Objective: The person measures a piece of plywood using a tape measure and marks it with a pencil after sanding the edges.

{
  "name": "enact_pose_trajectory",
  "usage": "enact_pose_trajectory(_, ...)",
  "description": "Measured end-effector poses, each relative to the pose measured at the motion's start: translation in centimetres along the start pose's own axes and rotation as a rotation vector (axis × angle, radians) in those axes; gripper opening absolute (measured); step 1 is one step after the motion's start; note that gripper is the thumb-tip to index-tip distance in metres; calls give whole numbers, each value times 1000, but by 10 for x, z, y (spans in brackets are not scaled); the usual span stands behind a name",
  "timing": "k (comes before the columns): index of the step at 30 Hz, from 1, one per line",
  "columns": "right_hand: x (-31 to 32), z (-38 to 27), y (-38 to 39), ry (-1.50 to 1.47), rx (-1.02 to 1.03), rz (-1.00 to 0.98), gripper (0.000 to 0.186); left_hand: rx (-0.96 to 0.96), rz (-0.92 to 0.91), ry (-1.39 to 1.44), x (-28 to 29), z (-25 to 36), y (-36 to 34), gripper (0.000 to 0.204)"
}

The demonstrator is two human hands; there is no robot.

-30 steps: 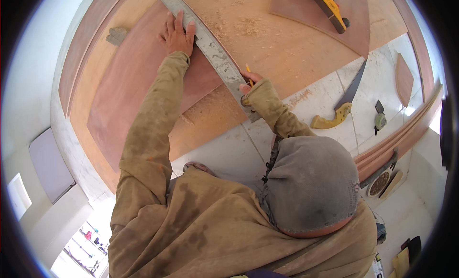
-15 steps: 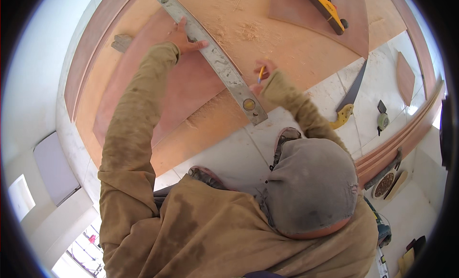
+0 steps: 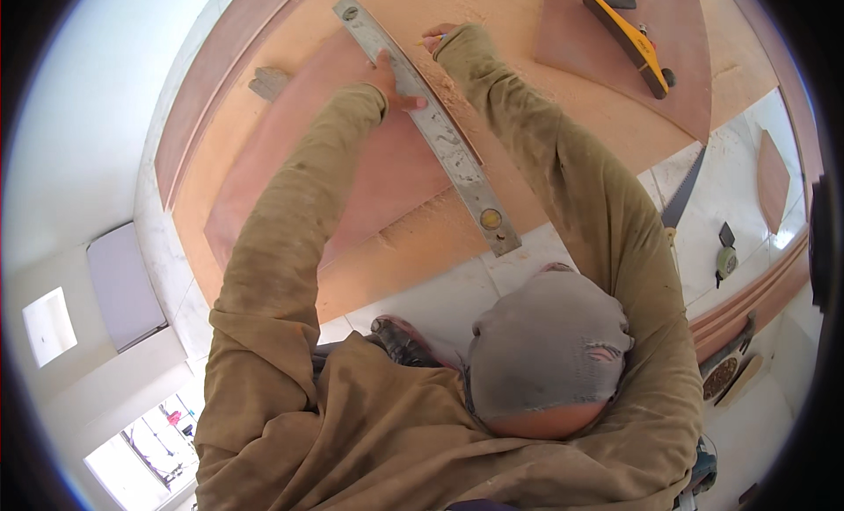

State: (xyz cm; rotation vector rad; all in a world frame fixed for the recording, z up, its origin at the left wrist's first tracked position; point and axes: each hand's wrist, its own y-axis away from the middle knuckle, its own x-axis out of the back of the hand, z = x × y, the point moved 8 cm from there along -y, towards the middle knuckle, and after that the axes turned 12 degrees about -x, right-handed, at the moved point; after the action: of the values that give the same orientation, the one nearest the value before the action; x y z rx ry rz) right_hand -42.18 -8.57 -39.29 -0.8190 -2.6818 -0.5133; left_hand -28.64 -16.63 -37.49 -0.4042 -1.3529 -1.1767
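A long grey spirit level [image 3: 444, 142] lies slantwise across a reddish-brown wooden panel [image 3: 325, 159]. My left hand [image 3: 387, 83] presses down on it, thumb and fingers spread over the metal. Beyond it, near the level's far right side, my right hand [image 3: 435, 38] is closed round a thin yellow-orange pencil [image 3: 421, 43]. The pencil's point is toward the level; whether it touches the wood I cannot tell. Wood shavings [image 3: 453, 96] lie along the level's right edge. Part of my right fingers is hidden by the sleeve.
A yellow and black hand plane [image 3: 629, 41] rests on another reddish panel [image 3: 571, 36] at the far right. On the white tiles are a handsaw [image 3: 683, 193], a tape measure [image 3: 726, 260] and a curved wood offcut [image 3: 773, 181]. Stacked boards [image 3: 747, 296] lie at the right.
My right hand has moved far forward with the pencil, from near the level's near end to its far part. The left hand stays on the level. The whole view has shifted slightly.
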Motion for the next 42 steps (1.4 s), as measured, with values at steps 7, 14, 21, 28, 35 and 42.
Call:
enact_pose_trajectory(7, -53, -11, -21, 224, 40, -68, 33, 9, -5, 86, -11, -8, -2, 133)
enact_pose_trajectory(14, -108, -26, -76, 300, 110, -220, 32, 69, -17, 96, 0, -21, 15, 133)
enact_pose_trajectory(21, -117, 12, -129, 161, 75, -276, 41, 84, -12, 41, -1, 0, 10, 128)
enact_pose_trajectory(28, -89, -40, -95, 164, -95, -294, 43, 67, 38, 55, 4, -2, 17, 127)
enact_pose_trajectory(35, -65, -27, -60, 280, 241, -211, 36, 43, 48, 73, -14, -10, 3, 132)
enact_pose_trajectory(42, 8, -7, 139, 507, 197, -315, 31, -64, 142, 22, -16, -29, -5, 131)
